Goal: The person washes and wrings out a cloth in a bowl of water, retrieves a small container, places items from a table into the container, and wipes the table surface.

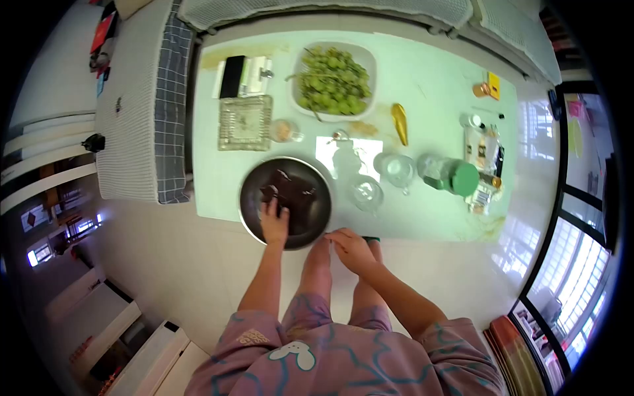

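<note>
A wide, dark round pan (249, 224) with a light rim sits at the table's near edge, holding dark, glossy contents (300, 201). My left hand (274, 222) reaches into it with fingers apart, the tips touching the dark contents. Just beyond those tips is a small dark lump (269, 192). Beside the pan's right rim, my right hand (351, 249) is over my knee with its fingers pinched together. Anything between them is too small to make out.
On the pale table (422, 221) are a white basket (374, 79) of green grapes (333, 82), a glass tray (244, 123), a black phone (232, 77), clear glass cups (399, 170), a green-lidded jar (464, 177) and a gold-coloured object (399, 123). A sofa (132, 112) stands left.
</note>
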The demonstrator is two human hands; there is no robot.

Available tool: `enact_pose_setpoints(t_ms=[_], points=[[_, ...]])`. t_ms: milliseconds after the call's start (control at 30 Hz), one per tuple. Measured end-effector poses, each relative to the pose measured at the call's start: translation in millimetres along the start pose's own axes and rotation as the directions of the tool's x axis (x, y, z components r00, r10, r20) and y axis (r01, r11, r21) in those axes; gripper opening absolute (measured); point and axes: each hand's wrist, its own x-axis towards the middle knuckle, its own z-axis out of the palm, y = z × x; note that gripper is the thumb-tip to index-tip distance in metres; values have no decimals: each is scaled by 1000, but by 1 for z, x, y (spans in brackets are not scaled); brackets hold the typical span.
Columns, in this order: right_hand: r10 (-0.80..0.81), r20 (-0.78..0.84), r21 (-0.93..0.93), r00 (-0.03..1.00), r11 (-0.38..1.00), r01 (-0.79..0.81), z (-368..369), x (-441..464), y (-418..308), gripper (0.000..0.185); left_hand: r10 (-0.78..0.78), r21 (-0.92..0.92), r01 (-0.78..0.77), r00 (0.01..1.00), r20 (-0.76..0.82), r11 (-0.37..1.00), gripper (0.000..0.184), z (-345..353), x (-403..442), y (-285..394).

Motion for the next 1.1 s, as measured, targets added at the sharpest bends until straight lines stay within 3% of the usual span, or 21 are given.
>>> enact_pose_setpoints(t_ms=[67, 167, 233, 300, 367, 400, 433, 467, 500, 533, 567, 600, 633, 700, 733, 867, 900, 967, 1000, 1033, 1100], points=[[-108, 3, -113, 994, 988, 108, 38, 44, -8, 23, -92, -10, 94, 990, 105, 996, 63, 3, 3, 5], [-102, -5, -509, 995, 856, 85, 94, 100, 17, 34, -137, -91, 148, 983, 119, 985, 65, 4, 10, -11], [109, 42, -705, 993, 708, -48, 102, 124, 9, 59, -168, -156, 189, 976, 139, 969, 66, 13, 16, -20], [301, 64, -680, 952, 711, -179, 111, 140, 7, 65, -437, -514, 399, 898, 51, 760, 61, 26, 16, -27], [423, 112, -755, 899, 625, -200, 112, 151, 6, 65, -465, -872, 444, 828, 313, 204, 61, 15, 11, 1], [444, 121, -760, 888, 616, -205, 118, 152, 13, 65, -455, -821, 519, 806, 378, 238, 61, 18, 10, 0], [409, 49, -642, 911, 712, -285, 125, 151, 22, 63, -467, -811, 539, 791, 395, 227, 61, 7, 9, 9], [382, -35, -504, 923, 791, -347, 131, 146, 29, 62, -406, -793, 596, 759, 509, 121, 61, -14, 10, 27], [398, -27, -512, 917, 782, -355, 137, 143, 31, 62, -330, -762, 647, 723, 607, 17, 62, -25, 11, 34], [432, -10, -294, 902, 861, -415, 140, 142, 34, 57, -330, -756, 655, 715, 617, 5, 62, -23, 14, 28], [457, 12, -61, 889, 888, -455, 143, 143, 37, 53, -240, -733, 674, 700, 673, -91, 59, -22, 20, 21], [464, -42, -52, 885, 883, -466, 141, 137, 28, 50, -142, -696, 693, 682, 717, -185, 57, -19, 24, 14], [467, -42, -62, 883, 881, -469, 137, 132, 17, 50, -139, -692, 695, 679, 721, -194, 57, -18, 29, 10], [521, 40, 133, 852, 843, -522, 128, 122, -9, 45, -17, -656, 700, 680, 733, -284, 56, -17, 35, 4], [453, -34, 89, 891, 889, -449, 124, 116, -30, 39, -24, -661, 662, 700, 714, -354, 48, -12, 38, 3], [294, -36, -18, 955, 955, -295, 118, 98, -73, 29, 81, -599, 718, 662, 745, -355, 30, -15, 39, -1], [297, -35, -21, 954, 954, -298, 118, 98, -71, 29, 81, -596, 718, 660, 747, -358, 30, -9, 37, -6], [238, 1, -202, 971, 951, -233, 117, 104, -63, 30, 150, -570, 715, 667, 730, -405, 29, 4, 34, -15], [241, 5, -202, 971, 951, -235, 119, 107, -54, 30, 123, -647, 673, 721, 682, -358, 35, 8, 30, -10], [155, -66, -286, 986, 944, -167, 121, 112, -42, 28, 119, -647, 672, 721, 683, -359, 35, 6, 28, -2], [61, -127, -365, 990, 925, -103, 124, 123, -23, 27, -234, -733, 633, 695, 680, -250, 42, -3, 28, 12]])
